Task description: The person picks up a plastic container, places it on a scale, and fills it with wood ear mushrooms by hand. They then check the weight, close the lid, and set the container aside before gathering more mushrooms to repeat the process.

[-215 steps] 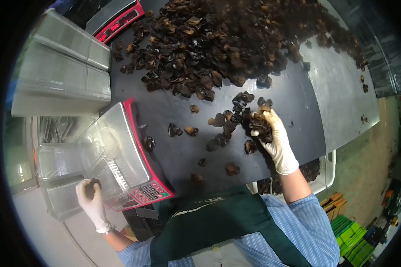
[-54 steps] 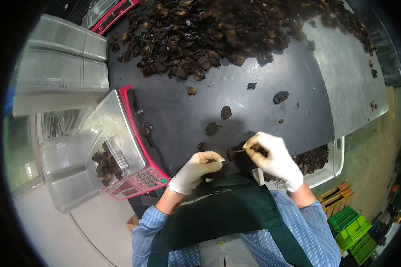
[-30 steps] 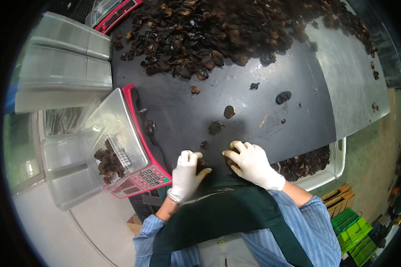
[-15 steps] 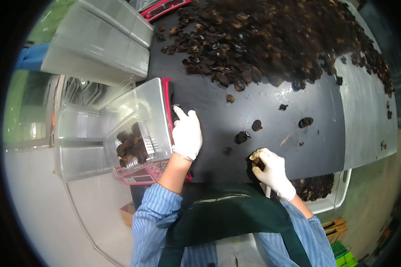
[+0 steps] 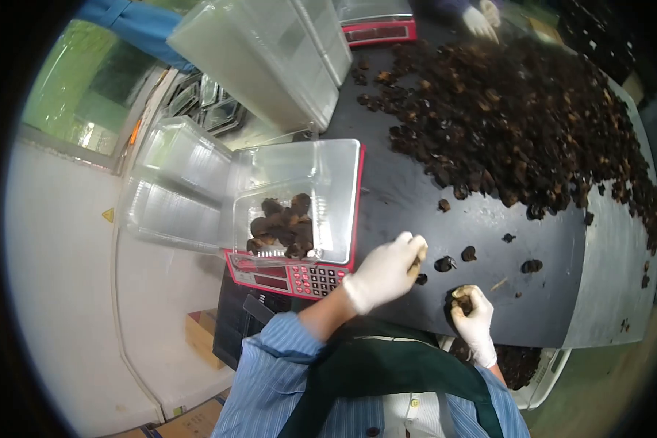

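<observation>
My left hand [image 5: 385, 274], in a white glove, is over the dark table beside the scale. Its fingers are curled together with brownish tips; what they hold, if anything, I cannot make out. My gloved right hand [image 5: 474, 321] is closed around a dark brown mushroom-like piece [image 5: 462, 301] near the table's front edge. Several similar loose pieces [image 5: 444, 263] lie between and beyond my hands. To the left, an open clear plastic box [image 5: 242, 226] holding dark pieces [image 5: 283, 225] rests on a red-edged scale [image 5: 339, 248].
A big heap of dark pieces [image 5: 518, 124] covers the far table. Stacked clear boxes [image 5: 175, 208] stand left of the scale, with taller stacks [image 5: 263, 66] behind. Another red scale [image 5: 378, 32] and a co-worker's gloved hands [image 5: 482, 20] are at the back. A white crate [image 5: 555, 376] sits below the front edge.
My left hand has left the scale's right edge and moved right, toward the loose pieces. My right hand stays closed on its piece near the front edge. The camera view has shifted.
</observation>
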Action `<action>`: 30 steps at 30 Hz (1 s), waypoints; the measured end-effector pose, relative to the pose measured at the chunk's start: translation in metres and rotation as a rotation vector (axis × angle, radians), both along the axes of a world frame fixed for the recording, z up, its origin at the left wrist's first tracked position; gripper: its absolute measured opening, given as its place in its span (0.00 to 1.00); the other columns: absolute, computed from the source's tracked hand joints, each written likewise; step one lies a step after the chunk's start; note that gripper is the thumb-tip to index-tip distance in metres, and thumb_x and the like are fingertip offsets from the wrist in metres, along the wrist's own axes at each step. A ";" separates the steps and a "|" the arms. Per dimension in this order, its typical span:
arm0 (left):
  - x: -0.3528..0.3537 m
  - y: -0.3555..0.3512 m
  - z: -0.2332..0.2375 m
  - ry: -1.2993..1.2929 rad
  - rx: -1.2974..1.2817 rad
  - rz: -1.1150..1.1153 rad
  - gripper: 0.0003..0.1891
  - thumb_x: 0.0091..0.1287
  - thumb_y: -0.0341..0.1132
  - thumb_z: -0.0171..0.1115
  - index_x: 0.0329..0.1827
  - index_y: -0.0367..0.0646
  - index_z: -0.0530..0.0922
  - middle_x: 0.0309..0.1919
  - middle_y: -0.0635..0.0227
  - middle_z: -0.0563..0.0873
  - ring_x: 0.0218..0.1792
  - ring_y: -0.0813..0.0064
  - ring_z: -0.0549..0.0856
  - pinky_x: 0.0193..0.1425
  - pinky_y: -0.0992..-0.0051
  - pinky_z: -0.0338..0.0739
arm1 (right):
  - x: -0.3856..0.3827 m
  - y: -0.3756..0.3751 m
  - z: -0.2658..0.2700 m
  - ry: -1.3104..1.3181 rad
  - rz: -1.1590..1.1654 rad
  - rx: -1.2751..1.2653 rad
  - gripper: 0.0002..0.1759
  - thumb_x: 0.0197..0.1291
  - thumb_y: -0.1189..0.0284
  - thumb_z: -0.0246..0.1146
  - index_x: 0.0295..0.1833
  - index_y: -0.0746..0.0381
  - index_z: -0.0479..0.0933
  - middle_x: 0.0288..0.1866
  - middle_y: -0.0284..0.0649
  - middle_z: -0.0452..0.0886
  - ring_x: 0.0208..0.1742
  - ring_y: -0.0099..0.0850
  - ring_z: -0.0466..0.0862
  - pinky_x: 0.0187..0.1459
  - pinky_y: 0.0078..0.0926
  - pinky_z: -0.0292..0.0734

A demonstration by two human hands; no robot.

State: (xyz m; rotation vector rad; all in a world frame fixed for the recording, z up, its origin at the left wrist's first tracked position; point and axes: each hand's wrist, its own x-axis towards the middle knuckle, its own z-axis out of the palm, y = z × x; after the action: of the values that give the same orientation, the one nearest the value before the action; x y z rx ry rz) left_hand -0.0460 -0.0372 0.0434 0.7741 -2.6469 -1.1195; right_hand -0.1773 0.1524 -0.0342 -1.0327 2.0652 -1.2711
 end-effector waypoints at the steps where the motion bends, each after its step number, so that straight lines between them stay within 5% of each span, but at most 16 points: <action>1: 0.009 0.001 0.022 0.063 0.071 0.034 0.09 0.60 0.22 0.59 0.40 0.43 0.71 0.36 0.61 0.75 0.32 0.62 0.81 0.38 0.69 0.77 | -0.002 0.001 -0.009 -0.087 -0.023 -0.031 0.10 0.45 0.85 0.60 0.35 0.63 0.76 0.34 0.35 0.81 0.30 0.21 0.80 0.36 0.18 0.76; 6: 0.094 -0.037 0.074 0.466 -0.054 0.525 0.07 0.67 0.24 0.59 0.45 0.41 0.72 0.43 0.69 0.77 0.38 0.81 0.77 0.41 0.79 0.75 | -0.001 -0.040 0.014 -0.558 -0.056 -0.093 0.08 0.54 0.85 0.59 0.40 0.65 0.75 0.35 0.33 0.79 0.32 0.18 0.76 0.37 0.16 0.72; 9: 0.147 -0.077 0.053 0.608 -0.077 0.831 0.05 0.73 0.30 0.54 0.47 0.41 0.73 0.39 0.73 0.75 0.35 0.85 0.72 0.42 0.83 0.71 | 0.017 -0.098 0.051 -0.815 0.140 -0.208 0.09 0.56 0.83 0.59 0.44 0.64 0.74 0.42 0.35 0.80 0.39 0.20 0.77 0.39 0.17 0.72; 11: 0.161 -0.088 0.047 0.577 0.051 0.920 0.09 0.76 0.36 0.50 0.49 0.40 0.73 0.36 0.74 0.74 0.36 0.84 0.71 0.45 0.82 0.70 | 0.040 -0.141 0.071 -0.759 0.325 -0.362 0.11 0.56 0.83 0.60 0.45 0.63 0.75 0.43 0.35 0.80 0.40 0.19 0.77 0.40 0.17 0.73; 14: 0.176 -0.106 0.021 0.389 -0.191 0.814 0.10 0.77 0.36 0.47 0.46 0.39 0.75 0.39 0.70 0.78 0.43 0.79 0.76 0.51 0.78 0.71 | 0.081 -0.197 0.105 -0.531 0.564 -0.508 0.12 0.55 0.84 0.62 0.46 0.64 0.75 0.41 0.34 0.80 0.42 0.21 0.79 0.45 0.20 0.75; 16: 0.178 -0.105 0.016 0.486 0.023 0.832 0.15 0.78 0.38 0.43 0.49 0.36 0.75 0.44 0.65 0.80 0.47 0.73 0.78 0.57 0.74 0.70 | 0.106 -0.231 0.110 -0.352 0.732 -0.656 0.14 0.53 0.84 0.64 0.45 0.63 0.75 0.49 0.39 0.78 0.42 0.26 0.79 0.44 0.20 0.75; 18: 0.178 -0.105 0.022 0.543 0.015 0.749 0.19 0.79 0.41 0.40 0.54 0.34 0.74 0.50 0.62 0.79 0.52 0.72 0.78 0.61 0.72 0.69 | 0.126 -0.251 0.114 -0.204 0.857 -0.524 0.17 0.51 0.79 0.68 0.48 0.60 0.75 0.52 0.39 0.78 0.48 0.33 0.78 0.51 0.31 0.74; 21: 0.179 -0.098 0.021 0.624 0.127 0.739 0.21 0.79 0.41 0.36 0.60 0.33 0.71 0.61 0.57 0.75 0.62 0.68 0.74 0.68 0.70 0.65 | 0.139 -0.266 0.106 0.372 0.951 -0.499 0.22 0.49 0.72 0.71 0.52 0.59 0.76 0.56 0.38 0.77 0.59 0.40 0.74 0.63 0.43 0.64; 24: 0.183 -0.098 0.022 0.661 0.031 0.737 0.20 0.79 0.38 0.37 0.60 0.34 0.71 0.64 0.55 0.73 0.67 0.64 0.70 0.71 0.68 0.62 | 0.140 -0.266 0.110 0.350 0.947 -0.527 0.23 0.50 0.64 0.70 0.53 0.57 0.77 0.57 0.37 0.78 0.64 0.47 0.70 0.65 0.49 0.56; 25: 0.183 -0.097 0.024 0.675 0.021 0.745 0.19 0.79 0.37 0.37 0.61 0.34 0.71 0.64 0.55 0.73 0.67 0.64 0.70 0.71 0.68 0.61 | 0.119 -0.263 0.116 0.122 0.945 -0.501 0.26 0.48 0.66 0.72 0.55 0.56 0.76 0.60 0.37 0.78 0.66 0.46 0.69 0.67 0.45 0.56; 30: 0.186 -0.100 0.034 0.630 -0.027 0.766 0.19 0.78 0.36 0.38 0.60 0.35 0.72 0.65 0.54 0.72 0.68 0.62 0.69 0.73 0.66 0.59 | 0.060 -0.233 0.102 -0.289 0.552 -0.414 0.16 0.54 0.78 0.66 0.49 0.66 0.78 0.50 0.42 0.83 0.54 0.32 0.80 0.59 0.29 0.72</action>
State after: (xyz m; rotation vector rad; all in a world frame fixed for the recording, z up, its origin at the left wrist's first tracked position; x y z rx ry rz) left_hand 0.1397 -0.1368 0.0776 1.0713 -1.6193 -0.8926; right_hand -0.1176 -0.0805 0.0679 -1.3791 1.2055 -1.4590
